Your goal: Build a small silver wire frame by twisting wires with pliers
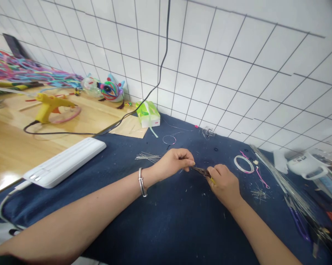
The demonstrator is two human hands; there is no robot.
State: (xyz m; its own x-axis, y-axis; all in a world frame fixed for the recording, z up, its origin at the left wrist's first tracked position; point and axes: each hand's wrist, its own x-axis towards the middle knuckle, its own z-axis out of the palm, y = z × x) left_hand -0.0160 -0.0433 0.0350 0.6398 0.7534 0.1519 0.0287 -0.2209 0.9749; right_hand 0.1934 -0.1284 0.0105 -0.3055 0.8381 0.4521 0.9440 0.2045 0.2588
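My right hand (223, 184) is closed round the yellow handles of small pliers (202, 171), whose dark jaws point left. Just beyond the jaw tips, my left hand (179, 161) is pinched, with thumb and fingers together; whatever is between them is too small to make out. The jaws reach the fingertips of my left hand. Both hands are above a dark blue cloth (160, 228). A bundle of short thin wires (147, 157) lies left of my left hand, and a thin wire ring (169, 140) lies behind it.
At left are a white power strip (65, 162) and a yellow glue gun (48, 106). Behind stands a green tissue pack (148, 115). At right lie a white tape roll (243, 164), long wires (276, 173), purple-handled scissors (299, 221) and a white mug (306, 165). A black cable hangs down the tiled wall.
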